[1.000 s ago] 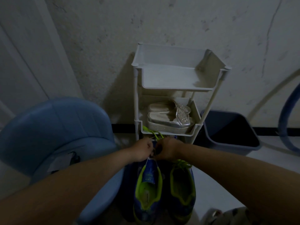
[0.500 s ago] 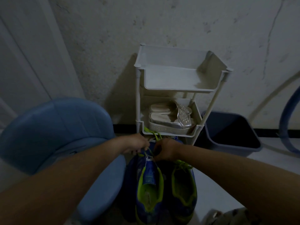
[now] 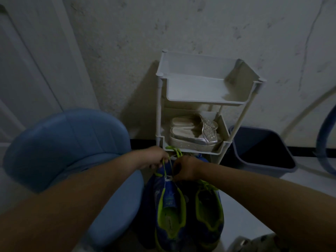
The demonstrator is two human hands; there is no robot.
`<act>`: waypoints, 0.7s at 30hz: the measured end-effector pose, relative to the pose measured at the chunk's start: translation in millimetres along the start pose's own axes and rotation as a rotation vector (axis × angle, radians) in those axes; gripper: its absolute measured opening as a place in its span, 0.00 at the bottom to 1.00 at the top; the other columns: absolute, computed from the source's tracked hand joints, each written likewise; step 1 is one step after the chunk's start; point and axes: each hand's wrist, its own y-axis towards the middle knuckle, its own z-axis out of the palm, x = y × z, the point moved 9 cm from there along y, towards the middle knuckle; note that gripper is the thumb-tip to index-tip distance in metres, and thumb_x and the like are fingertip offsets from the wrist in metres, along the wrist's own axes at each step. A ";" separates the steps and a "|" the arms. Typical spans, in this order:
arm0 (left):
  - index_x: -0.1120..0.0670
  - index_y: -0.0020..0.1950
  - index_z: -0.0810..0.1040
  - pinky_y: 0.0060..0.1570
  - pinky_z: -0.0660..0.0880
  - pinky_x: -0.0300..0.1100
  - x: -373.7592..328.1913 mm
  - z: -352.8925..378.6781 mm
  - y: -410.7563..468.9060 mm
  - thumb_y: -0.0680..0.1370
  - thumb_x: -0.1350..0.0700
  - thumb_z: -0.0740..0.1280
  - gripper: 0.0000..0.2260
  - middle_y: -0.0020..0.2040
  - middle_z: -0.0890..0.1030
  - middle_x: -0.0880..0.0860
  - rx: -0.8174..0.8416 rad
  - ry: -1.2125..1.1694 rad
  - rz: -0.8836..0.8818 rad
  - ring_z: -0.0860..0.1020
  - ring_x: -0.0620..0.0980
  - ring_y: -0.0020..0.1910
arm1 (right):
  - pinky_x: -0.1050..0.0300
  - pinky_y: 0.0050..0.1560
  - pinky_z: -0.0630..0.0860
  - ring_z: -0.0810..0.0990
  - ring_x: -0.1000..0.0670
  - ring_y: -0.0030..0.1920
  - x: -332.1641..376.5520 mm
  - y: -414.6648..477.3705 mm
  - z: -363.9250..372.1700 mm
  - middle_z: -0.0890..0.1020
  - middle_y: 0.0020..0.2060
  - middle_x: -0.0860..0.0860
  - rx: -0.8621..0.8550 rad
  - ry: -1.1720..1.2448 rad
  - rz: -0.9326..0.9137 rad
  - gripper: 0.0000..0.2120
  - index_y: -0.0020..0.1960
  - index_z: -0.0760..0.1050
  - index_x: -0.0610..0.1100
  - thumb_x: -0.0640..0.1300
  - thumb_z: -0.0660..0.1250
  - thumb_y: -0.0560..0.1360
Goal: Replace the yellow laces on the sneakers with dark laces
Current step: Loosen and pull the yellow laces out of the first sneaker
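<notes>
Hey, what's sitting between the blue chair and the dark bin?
The white shelf rack, holding silver sandals; the head view shows it.

The floor (image 3: 247, 202) bears sneakers (image 3: 171, 220), blue chair (image 3: 72, 142), shelf rack (image 3: 200, 90), bin (image 3: 263, 155).

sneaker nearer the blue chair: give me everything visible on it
The blue sneaker looks like fabric, with lime-green collar lining and a blue tongue. It lies opening up, toe towards the white rack, beside its twin. The left hand pinches its yellow lace, pulled up loose; the right hand grips it at the lacing.
</notes>
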 end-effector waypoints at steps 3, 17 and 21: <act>0.55 0.35 0.72 0.26 0.57 0.38 9.8 -4.5 -0.8 0.80 0.55 0.58 0.14 0.28 0.70 0.51 0.015 -0.261 -0.047 0.65 0.46 0.25 | 0.53 0.58 0.78 0.80 0.50 0.57 -2.2 1.6 1.6 0.82 0.56 0.52 -0.005 0.038 0.014 0.18 0.57 0.80 0.52 0.55 0.75 0.70; 0.57 0.42 0.78 0.28 0.63 0.38 -5.0 -37.9 -4.5 0.80 0.55 0.62 0.10 0.36 0.74 0.53 -0.188 -0.454 0.109 0.69 0.47 0.30 | 0.52 0.60 0.76 0.79 0.48 0.58 7.9 -2.1 -2.4 0.81 0.57 0.50 -0.006 -0.036 -0.035 0.20 0.61 0.79 0.48 0.53 0.74 0.72; 0.54 0.35 0.72 0.29 0.60 0.40 6.3 -43.7 -3.1 0.80 0.52 0.59 0.14 0.34 0.73 0.52 -0.206 -0.566 0.058 0.69 0.47 0.29 | 0.53 0.59 0.77 0.79 0.49 0.58 9.3 -2.3 -2.2 0.81 0.57 0.50 0.000 -0.016 -0.041 0.20 0.62 0.78 0.48 0.52 0.74 0.72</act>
